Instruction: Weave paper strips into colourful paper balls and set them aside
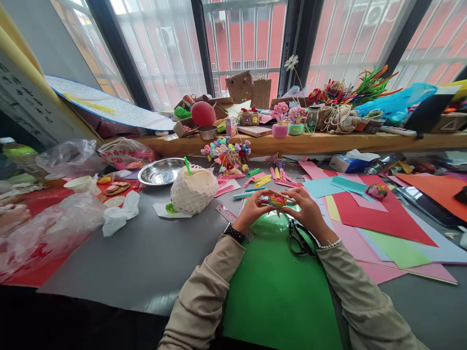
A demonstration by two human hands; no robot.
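My left hand [253, 211] and my right hand [308, 214] meet above the top end of a green sheet [277, 291]. Between their fingertips is a small red, yellow and green paper piece [277, 200], partly covered by the fingers. A pale, thin, stick-like edge shows along its top; what it is I cannot make out. Black-handled scissors [297, 240] lie on the sheet under my right hand and wrist. Beside my left hand lies a pink patterned ruler [225, 214], partly hidden by the wrist. A similar multicoloured paper piece [377, 191] rests on the papers to the right.
Coloured paper sheets [383, 218] spread to the right, with a phone [430, 201] beyond. On the left stand a coconut with a green straw [194, 189] and a metal dish [160, 172]. Paper strips [262, 180] and a flower basket [229, 158] lie ahead, below a crowded wooden ledge [255, 142].
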